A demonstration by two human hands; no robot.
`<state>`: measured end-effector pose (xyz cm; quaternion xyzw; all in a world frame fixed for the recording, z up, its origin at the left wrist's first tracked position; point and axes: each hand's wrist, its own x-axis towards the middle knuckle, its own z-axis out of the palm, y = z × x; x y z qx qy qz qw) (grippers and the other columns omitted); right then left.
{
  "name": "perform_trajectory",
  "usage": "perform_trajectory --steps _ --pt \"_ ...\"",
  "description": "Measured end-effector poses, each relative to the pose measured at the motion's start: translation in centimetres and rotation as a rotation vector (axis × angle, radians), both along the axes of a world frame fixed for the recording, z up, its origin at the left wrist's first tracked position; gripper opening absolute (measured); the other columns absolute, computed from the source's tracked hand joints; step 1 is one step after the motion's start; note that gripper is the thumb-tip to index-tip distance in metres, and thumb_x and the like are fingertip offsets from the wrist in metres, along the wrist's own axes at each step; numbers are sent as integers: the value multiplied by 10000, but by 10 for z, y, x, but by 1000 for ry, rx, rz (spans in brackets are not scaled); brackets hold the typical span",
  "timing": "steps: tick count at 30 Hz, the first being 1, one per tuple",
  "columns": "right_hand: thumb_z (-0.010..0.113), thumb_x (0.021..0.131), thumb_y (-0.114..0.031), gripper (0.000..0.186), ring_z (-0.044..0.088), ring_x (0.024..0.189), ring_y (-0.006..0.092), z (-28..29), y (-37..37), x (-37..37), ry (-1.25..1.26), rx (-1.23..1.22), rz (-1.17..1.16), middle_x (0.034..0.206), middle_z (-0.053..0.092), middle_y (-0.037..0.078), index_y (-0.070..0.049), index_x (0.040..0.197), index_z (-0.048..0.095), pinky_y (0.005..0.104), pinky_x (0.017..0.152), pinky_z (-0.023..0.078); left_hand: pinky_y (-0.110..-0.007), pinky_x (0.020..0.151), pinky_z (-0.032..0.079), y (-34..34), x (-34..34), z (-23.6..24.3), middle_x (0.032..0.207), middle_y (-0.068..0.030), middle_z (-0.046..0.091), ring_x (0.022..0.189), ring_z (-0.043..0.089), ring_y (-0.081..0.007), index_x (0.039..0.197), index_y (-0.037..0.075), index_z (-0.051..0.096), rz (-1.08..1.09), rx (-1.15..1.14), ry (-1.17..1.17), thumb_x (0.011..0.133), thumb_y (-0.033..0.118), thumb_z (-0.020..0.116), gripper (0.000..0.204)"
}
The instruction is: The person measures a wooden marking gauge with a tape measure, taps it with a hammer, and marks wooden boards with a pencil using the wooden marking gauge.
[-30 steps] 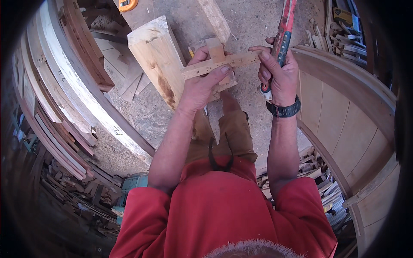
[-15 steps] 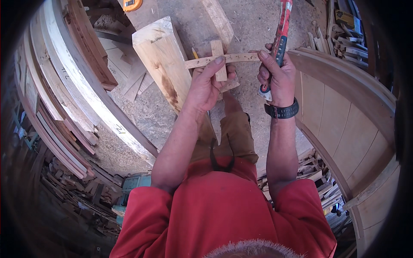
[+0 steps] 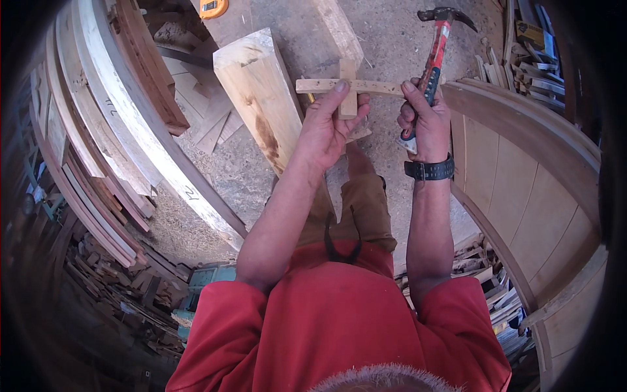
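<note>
- Left hand (image 3: 330,127) pinches crossed wooden strips (image 3: 353,86), just right of the thick timber (image 3: 255,91).
- Right hand (image 3: 428,121), farther right of the thick timber, grips a hammer (image 3: 438,51).
- Judged step: aligning strips; next move calls for steady pinch.

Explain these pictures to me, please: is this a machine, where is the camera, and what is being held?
No machine here: these are a person's own bare hands. The camera is worn on the head and looks down; its wide lens makes straight edges bend. The left hand holds a wooden strip and a short wooden piece, crossing each other. The right hand grips a hammer, beside the strip's right end. Below is the floor, with a plank lying on it. A thick beam is left of the hands.
</note>
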<state>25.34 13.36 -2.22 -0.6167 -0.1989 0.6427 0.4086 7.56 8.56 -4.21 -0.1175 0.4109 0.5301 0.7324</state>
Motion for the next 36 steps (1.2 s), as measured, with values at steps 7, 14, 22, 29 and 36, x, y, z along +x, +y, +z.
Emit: perform_trajectory --steps 7,14,22,29,36 --pt "768 944 -100 233 495 537 48 -2 -2 1 3 10 -42 758 579 -29 -64 1123 624 215 451 360 -355 1004 586 -5 1 -4 1143 -103 723 1073 714 -182 1230 -5 626 -52 118 19 1012 121 674 257" --pt "802 917 -114 311 526 498 75 -1 0 3 13 50 -28 691 584 -1 -7 1128 599 237 431 407 -359 994 595 -6 0 -4 1145 -86 707 1064 708 -176 1228 -3 617 -58 117 41 1008 112 674 255" --pt "784 934 -116 264 502 530 52 12 -2 -8 -57 36 -32 748 595 -13 -51 1120 608 216 446 365 -341 940 628 1 -1 1 1120 -79 695 1006 716 -182 1224 0 612 -4 -15 -15 1017 203 672 296" --pt "853 873 -126 432 536 501 74 21 -5 -10 -72 109 -38 742 647 34 19 1172 576 232 432 414 -335 872 647 1 -1 -5 1095 -85 695 957 725 -185 1247 4 596 2 -42 -112 997 257 699 370" --pt "828 895 -106 422 547 527 62 29 -7 -8 -102 159 -6 794 686 55 30 1200 569 223 442 424 -334 837 632 6 1 -1 1145 -75 700 977 709 -158 1280 37 609 -141 -1 74 985 217 714 362"
